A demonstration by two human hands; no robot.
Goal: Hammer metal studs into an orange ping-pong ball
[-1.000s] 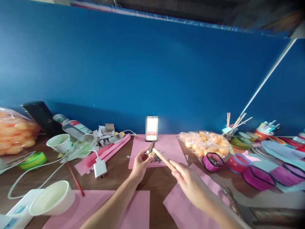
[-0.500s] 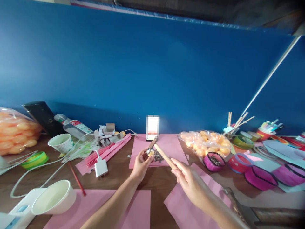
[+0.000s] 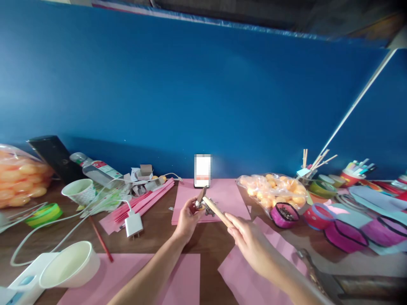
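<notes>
from where i stand, the left hand [image 3: 187, 217] is mid-tabletop [image 3: 152, 237], at the near part of some pink paper [image 3: 187, 190], fingers curled narrow around a small shiny lump [image 3: 199, 204]; what it is i can't tell, but i'd guess light and fiddly, to be pinched at its sides. just beside it is the tip of a pale stick [image 3: 218, 211], slanting down to the right hand [image 3: 250, 237] at four o'clock, whose fingers are wrapped round its near end. it looks light, stiff, hardly slippery, and is best gripped there. loose dark bits [image 3: 210, 208] lie by the tip.

containers: toward nine o'clock, a bag [image 3: 15, 151] of orange balls [image 3: 27, 186]; a cup [image 3: 84, 198], also near nine, and a bowl [image 3: 87, 273] at eight, contents unclear to me. toward three, a second bag [image 3: 244, 180] of balls, a purple tub [image 3: 282, 221] of dark specks [image 3: 288, 212], a jar [image 3: 305, 180] of thin rods [image 3: 318, 161] nearer two, and a red pot [image 3: 348, 181] of pens [image 3: 359, 168].
</notes>
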